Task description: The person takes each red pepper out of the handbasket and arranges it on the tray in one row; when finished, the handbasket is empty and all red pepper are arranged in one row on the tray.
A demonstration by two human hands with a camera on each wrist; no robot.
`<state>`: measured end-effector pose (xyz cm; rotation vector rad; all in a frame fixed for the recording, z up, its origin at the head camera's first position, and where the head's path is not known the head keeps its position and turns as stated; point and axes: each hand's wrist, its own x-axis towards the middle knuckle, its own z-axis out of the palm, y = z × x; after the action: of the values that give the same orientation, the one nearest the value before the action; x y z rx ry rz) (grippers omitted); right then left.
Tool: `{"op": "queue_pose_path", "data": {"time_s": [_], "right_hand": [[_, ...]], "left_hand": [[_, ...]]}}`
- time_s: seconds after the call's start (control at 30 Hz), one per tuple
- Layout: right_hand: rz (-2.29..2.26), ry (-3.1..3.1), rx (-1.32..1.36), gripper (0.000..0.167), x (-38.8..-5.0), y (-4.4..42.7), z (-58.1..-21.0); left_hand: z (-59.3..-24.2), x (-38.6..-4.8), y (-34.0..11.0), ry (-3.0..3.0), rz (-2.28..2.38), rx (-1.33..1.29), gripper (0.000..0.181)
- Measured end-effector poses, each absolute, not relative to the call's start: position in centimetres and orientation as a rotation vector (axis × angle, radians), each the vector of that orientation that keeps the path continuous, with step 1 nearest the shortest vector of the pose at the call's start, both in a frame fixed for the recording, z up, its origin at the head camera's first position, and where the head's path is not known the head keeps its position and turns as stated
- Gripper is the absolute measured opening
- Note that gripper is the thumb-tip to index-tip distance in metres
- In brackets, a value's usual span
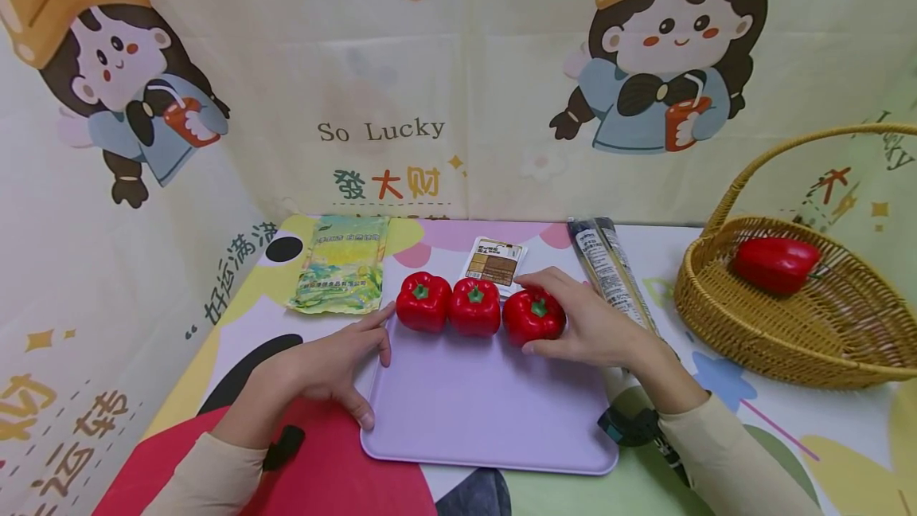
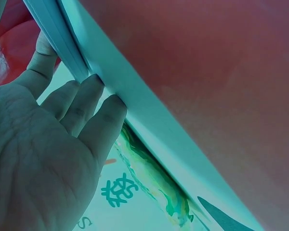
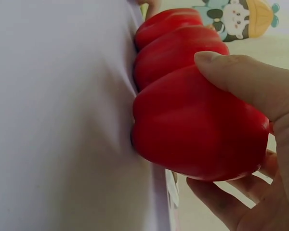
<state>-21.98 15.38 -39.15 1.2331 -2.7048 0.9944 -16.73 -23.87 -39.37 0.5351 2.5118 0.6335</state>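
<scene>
A lilac tray [image 1: 487, 412] lies on the table, with three red bell peppers in a row along its far edge. My right hand [image 1: 600, 323] holds the right-hand bell pepper [image 1: 523, 326], thumb on the near side and fingers beyond. The right wrist view shows that pepper [image 3: 192, 125] upright on the tray, beside the middle pepper [image 1: 475, 310]. At the far left corner stands the third pepper [image 1: 421, 305]. My left hand [image 1: 322, 365] rests at the tray's left edge, its thumb and index finger spread. In the left wrist view its fingers [image 2: 106, 122] extend along the tray's side.
A wicker basket [image 1: 774, 357] on the right holds another red pepper [image 1: 777, 265]. Behind the tray lie a green-yellow packet [image 1: 344, 265], a small brown-and-white package [image 1: 493, 261] and a long dark-topped package [image 1: 609, 269]. A printed cloth [image 1: 501, 86] hangs behind the table.
</scene>
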Motion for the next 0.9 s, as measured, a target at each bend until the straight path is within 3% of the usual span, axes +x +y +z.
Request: {"op": "queue_pose_path", "data": {"time_s": [0.9], "right_hand": [[1.055,-2.675,1.209,0.09,-22.38,15.64,-39.7]], "left_hand": [[-39.29,-16.61,-23.85,2.516,0.625,0.524,0.066]]}}
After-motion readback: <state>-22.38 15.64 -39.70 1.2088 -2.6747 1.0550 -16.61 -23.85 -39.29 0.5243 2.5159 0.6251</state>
